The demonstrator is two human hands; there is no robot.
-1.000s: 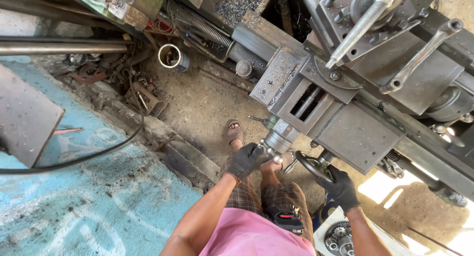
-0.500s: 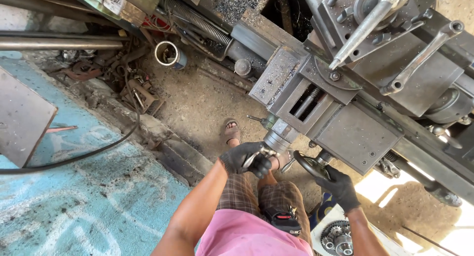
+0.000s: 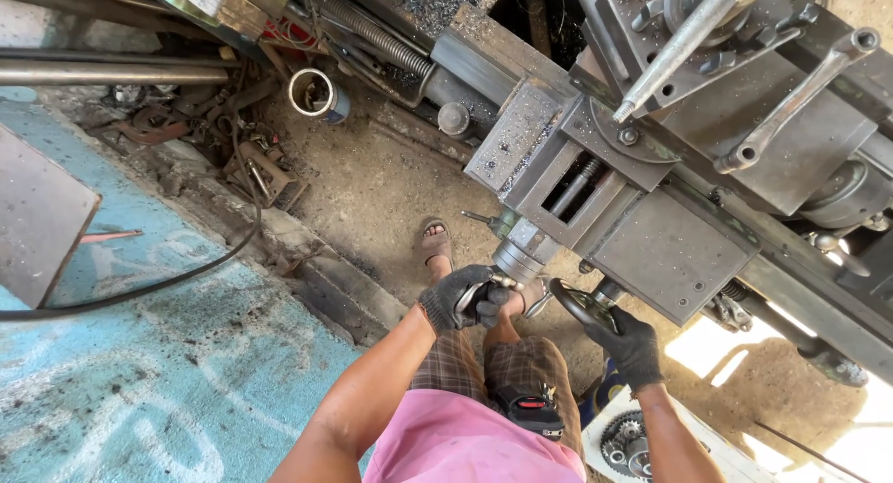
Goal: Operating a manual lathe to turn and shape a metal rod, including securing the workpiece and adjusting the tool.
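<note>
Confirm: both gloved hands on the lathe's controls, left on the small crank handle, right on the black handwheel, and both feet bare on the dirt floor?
Not quite. The head view shows the one visible foot in a brown sandal, not bare. The rest holds: left hand on the small crank handle, right hand on the black handwheel.

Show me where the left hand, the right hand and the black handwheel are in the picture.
left hand (image 3: 462, 299), head view, on the back of the dark glove.
right hand (image 3: 634, 345), head view, on the back of the dark glove.
black handwheel (image 3: 575, 303), head view, on the rim's upper left part.
</note>
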